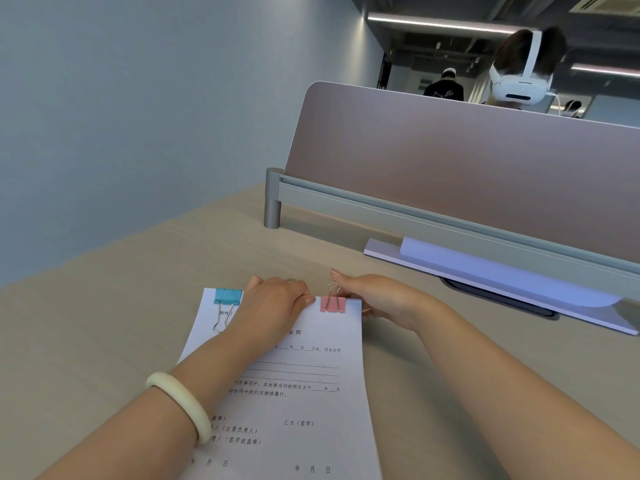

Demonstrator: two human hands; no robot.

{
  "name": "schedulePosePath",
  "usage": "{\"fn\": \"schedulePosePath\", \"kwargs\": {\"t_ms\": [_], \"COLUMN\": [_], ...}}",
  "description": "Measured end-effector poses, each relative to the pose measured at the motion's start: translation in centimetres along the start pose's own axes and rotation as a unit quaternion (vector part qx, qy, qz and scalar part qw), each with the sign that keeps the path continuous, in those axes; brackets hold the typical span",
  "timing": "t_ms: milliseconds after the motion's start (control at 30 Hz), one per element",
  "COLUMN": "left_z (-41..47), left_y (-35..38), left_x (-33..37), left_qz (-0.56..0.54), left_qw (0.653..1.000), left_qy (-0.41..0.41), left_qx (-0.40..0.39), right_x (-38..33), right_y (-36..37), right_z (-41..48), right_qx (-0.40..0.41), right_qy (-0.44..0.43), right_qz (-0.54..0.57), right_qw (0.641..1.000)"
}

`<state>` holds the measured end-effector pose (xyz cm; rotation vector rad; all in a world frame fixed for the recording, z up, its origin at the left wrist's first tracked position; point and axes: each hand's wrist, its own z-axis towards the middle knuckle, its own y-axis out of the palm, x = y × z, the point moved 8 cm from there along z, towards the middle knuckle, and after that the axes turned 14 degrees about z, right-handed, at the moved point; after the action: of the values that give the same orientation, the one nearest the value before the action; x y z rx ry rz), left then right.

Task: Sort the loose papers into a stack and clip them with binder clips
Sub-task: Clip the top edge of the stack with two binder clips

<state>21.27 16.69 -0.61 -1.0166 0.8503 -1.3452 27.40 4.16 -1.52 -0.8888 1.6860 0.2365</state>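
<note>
Soft, even daylight fills the frame, brightest on the desk [104,323] at lower left, where shadows stay faint. Ceiling strip lights [433,24] glare in the dim upper right. Wide-angle distortion tilts and bends lines toward the edges; the far background looks slightly soft.

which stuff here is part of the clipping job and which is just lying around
In the job: paper stack, blue binder clip, pink binder clip, left hand, right hand.

Lying about: spare white sheets by the desk divider.
</note>
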Motion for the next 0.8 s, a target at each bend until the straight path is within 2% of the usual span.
{"fn": "schedulePosePath", "kwargs": {"t_ms": [67,133,200,333,433,533,600,700,800], "left_z": [0.0,-0.1,-0.1,0.0,-0.3,-0.4,-0.6,-2.0,-4.8], "left_y": [0.0,0.3,0.4,0.5,1.2,2.4,2.7,1.9,-0.1], "left_x": [0.1,0.3,0.6,0.5,0.6,0.8,0.9,0.3,-1.0], "left_qz": [-0.008,-0.016,-0.014,-0.013,-0.019,0.017,0.049,0.053,0.049], "left_qw": [1.0,1.0,1.0,1.0,0.999,0.997,0.994,0.992,0.99], "left_qy": [0.007,0.012,0.018,0.02,0.021,0.026,0.034,0.024,0.001], "left_qx": [-0.005,-0.013,-0.016,-0.019,-0.036,-0.073,-0.092,-0.109,-0.134], "right_x": [-0.2,-0.3,-0.3,-0.1,0.6,1.7,2.2,1.8,1.3], "right_y": [0.5,0.7,1.0,0.9,0.7,0.8,1.2,1.6,2.9], "right_z": [-0.5,-0.6,-0.5,-0.9,-1.1,-1.4,-1.8,-3.1,-5.6], "right_qx": [-0.046,-0.057,-0.037,0.012,0.074,0.157,0.183,0.197,0.153], "right_qy": [-0.018,-0.065,-0.106,-0.146,-0.166,-0.156,-0.138,-0.134,-0.163], "right_qz": [-0.019,-0.113,-0.174,-0.143,-0.197,-0.285,-0.313,-0.318,-0.307], "right_qw": [0.999,0.99,0.978,0.979,0.963,0.933,0.922,0.918,0.925]}}
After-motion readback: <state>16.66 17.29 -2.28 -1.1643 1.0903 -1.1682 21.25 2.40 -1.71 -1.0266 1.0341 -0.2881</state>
